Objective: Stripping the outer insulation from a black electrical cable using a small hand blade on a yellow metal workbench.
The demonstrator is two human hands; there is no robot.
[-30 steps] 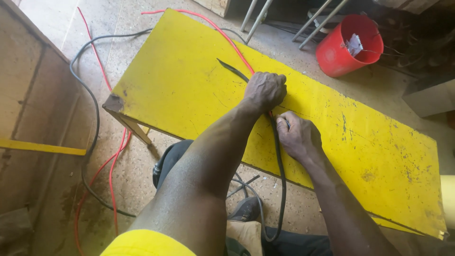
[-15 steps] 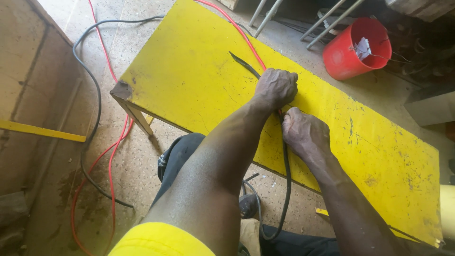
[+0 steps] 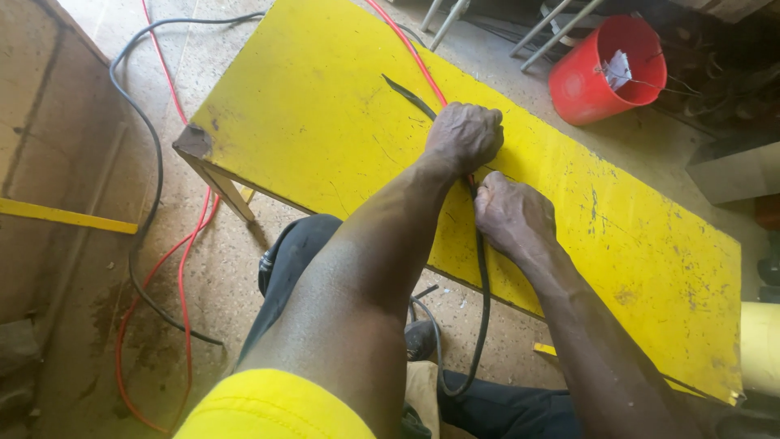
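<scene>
Nearest the camera, a yellow sleeve (image 3: 276,406) and dark trousers (image 3: 292,252) fill the lower frame; the person sits at the edge of a yellow tabletop (image 3: 325,106). A black cable (image 3: 481,301) rises from below the knees, over the near edge, and up into both hands.

On the tabletop, the right hand (image 3: 513,213) is closed over the cable, pinning it against the surface just beside the left. The left hand (image 3: 465,134) is a closed fist just beyond it; what it grips is hidden inside the fist. A thin black strip (image 3: 409,96), seemingly peeled sheath, trails away from the left fist. A red cable (image 3: 404,39) runs close alongside.

Judgement: the work looks like stripping the cable's sheath. To do it well, the right hand should hold firm near the split, and the left pull should run low along the cable.

Farther off: red and black leads (image 3: 154,187) on the concrete floor (image 3: 203,284), and a red bucket (image 3: 597,73) beyond the tabletop.
</scene>
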